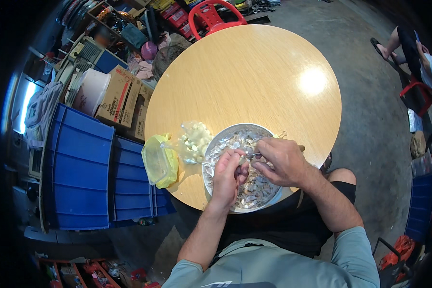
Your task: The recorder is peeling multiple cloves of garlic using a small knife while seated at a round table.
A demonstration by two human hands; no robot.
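Left fingers [242, 174] pinched a small greyish piece [243, 160] above the white bowl [205, 169] of shrimp-like pieces [260, 188] on the surface [245, 72]; right fingers [266, 147] gripped a slim tool [257, 154]. Apparently mid-cleaning; next move likely needed steady holding, light tool work.

The camera sits on the person's head, on the left of a pair; it looks down and a bit forward; the grey-green shirt [293, 269] is close, at the bottom edge; the left hand [228, 175] and right hand [284, 161] are near, around the middle; the round table [235, 72] stretches away past them, up to the red chair [215, 18] at the top; the view is very wide, with blue bins [81, 168] on its left and floor [369, 144] on its right; things bend near its dark, round rim.
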